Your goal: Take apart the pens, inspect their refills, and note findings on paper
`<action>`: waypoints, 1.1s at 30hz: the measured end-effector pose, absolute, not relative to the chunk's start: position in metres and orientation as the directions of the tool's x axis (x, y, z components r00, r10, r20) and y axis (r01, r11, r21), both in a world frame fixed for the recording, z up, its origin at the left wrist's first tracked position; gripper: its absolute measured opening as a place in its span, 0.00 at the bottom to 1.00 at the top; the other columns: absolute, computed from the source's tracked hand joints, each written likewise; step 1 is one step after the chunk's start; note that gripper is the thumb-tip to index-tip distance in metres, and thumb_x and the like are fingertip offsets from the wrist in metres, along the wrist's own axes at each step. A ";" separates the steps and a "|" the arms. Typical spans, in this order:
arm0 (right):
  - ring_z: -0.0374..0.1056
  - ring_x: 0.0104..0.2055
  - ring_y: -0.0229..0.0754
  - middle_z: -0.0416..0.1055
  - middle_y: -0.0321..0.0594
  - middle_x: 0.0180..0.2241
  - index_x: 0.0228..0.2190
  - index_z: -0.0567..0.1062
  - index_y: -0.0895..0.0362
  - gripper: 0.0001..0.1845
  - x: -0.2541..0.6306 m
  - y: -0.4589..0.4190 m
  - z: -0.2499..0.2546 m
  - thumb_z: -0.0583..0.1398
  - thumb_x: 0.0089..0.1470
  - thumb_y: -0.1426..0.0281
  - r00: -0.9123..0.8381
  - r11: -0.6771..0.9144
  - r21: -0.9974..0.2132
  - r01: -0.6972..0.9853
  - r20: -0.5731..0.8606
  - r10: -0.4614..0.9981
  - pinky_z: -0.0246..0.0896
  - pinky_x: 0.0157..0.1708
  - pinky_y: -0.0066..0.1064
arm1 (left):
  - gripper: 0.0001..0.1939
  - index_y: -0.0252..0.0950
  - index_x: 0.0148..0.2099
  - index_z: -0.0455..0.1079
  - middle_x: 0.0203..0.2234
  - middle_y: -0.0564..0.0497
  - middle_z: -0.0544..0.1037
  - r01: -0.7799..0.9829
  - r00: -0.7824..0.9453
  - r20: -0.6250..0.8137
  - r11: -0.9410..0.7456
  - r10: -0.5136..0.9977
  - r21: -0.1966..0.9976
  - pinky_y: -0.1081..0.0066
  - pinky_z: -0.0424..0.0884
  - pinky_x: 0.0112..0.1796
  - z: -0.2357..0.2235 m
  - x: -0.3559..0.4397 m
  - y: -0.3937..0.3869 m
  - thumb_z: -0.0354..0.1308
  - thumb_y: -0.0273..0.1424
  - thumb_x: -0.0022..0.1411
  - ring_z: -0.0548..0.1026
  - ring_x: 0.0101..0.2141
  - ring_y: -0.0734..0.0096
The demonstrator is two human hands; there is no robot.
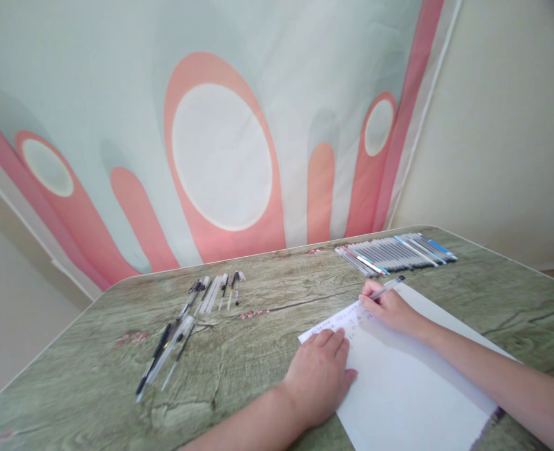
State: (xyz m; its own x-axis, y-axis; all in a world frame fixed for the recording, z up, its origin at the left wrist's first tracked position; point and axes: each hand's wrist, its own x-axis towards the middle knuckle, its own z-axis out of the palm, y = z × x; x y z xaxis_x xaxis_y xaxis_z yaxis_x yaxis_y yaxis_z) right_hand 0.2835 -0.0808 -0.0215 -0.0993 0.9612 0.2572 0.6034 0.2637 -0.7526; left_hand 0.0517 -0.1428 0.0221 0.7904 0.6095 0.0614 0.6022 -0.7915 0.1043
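Note:
A large white sheet of paper (399,382) lies on the table, with dark handwriting along its far left edge. My right hand (385,307) is closed around a clear pen (390,286) with a dark end, its tip hidden by the fingers near the paper's far edge. Flat on the paper's left edge rests my left hand (321,369), fingers stretched out and nothing in them.
A row of many pens (390,254) lies side by side at the table's far right. Loose pen parts, such as black and clear tubes (214,294) and refills (178,357), are scattered on the left. Behind the wood-patterned table (258,388) hangs a printed cloth (296,75).

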 end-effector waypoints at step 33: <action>0.57 0.19 0.35 0.60 0.31 0.16 0.21 0.62 0.56 0.10 0.286 -0.078 -0.021 0.52 0.49 0.63 0.030 0.193 -0.800 0.568 0.254 0.967 0.53 0.23 0.27 | 0.22 0.32 0.53 0.58 0.53 0.44 0.61 0.596 0.790 0.082 -0.792 0.608 0.130 0.64 0.58 0.49 0.020 0.052 -0.143 0.41 0.39 0.60 0.60 0.50 0.62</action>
